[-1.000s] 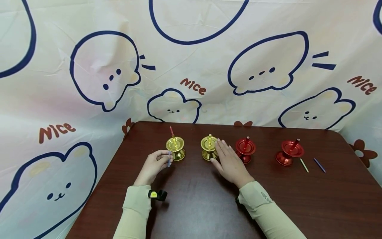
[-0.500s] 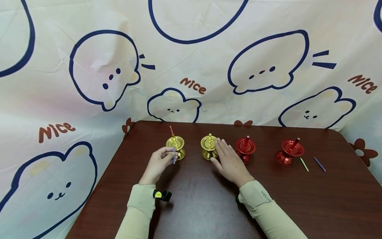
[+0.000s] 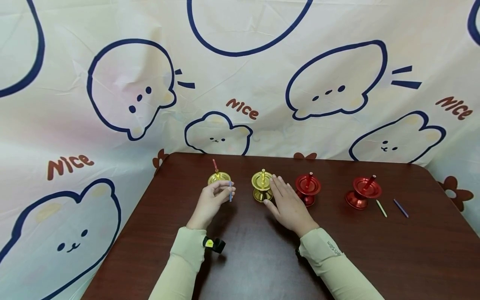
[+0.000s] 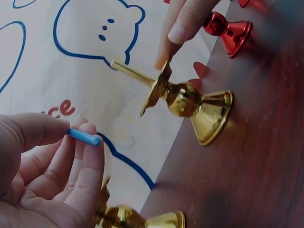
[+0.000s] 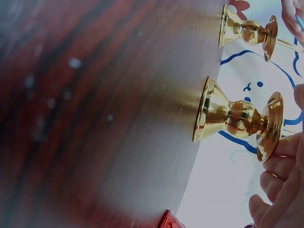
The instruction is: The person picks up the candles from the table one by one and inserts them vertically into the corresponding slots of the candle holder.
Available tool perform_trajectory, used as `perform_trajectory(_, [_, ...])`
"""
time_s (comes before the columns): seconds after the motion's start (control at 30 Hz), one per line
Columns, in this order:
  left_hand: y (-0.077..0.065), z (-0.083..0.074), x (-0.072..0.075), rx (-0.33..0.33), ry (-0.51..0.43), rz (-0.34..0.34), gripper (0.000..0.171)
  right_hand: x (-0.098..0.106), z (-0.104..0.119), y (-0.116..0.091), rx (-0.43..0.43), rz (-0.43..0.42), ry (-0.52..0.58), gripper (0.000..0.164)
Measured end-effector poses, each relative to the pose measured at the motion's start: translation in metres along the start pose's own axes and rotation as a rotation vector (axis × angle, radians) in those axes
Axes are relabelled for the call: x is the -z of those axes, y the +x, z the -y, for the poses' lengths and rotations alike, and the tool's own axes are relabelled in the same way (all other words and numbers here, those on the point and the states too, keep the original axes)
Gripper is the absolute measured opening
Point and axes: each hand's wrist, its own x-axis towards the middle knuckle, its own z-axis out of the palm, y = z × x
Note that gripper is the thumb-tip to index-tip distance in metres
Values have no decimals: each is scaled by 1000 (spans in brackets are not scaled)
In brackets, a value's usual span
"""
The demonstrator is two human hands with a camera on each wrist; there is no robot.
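My left hand (image 3: 211,202) pinches a thin blue candle (image 4: 84,137) between thumb and fingers. The candle is upright in the head view, in front of the left gold candle holder (image 3: 213,178), which the hand partly hides. A red candle (image 3: 215,165) stands in that holder. To its right is a second gold candle holder (image 5: 240,121), with a bare socket tube (image 4: 133,72) rising from its dish. My right hand (image 3: 290,205) has its fingers extended, fingertips right at the rim of this holder's dish. Its thumb points toward the holder's base.
Two red candle holders, one (image 3: 308,185) just beyond my right hand and another (image 3: 363,191) farther right, stand on the dark wooden table (image 3: 247,258). A pale green candle (image 3: 381,208) and a purple candle (image 3: 401,208) lie at the right. A printed cloth (image 3: 270,137) hangs behind.
My left hand has moved right with the blue candle, from beside the left gold holder to in front of it. My right hand has stayed at the second gold holder.
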Motion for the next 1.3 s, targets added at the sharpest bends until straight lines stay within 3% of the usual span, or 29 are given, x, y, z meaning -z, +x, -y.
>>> perform_trajectory(0.27, [6, -7, -12, -6, 5, 19, 24, -1, -1, -1, -3, 5, -4, 65])
perform_trajectory(1.3, [32, -19, -42, -172, -40, 18, 25, -4, -2, -1, -19, 12, 7, 62])
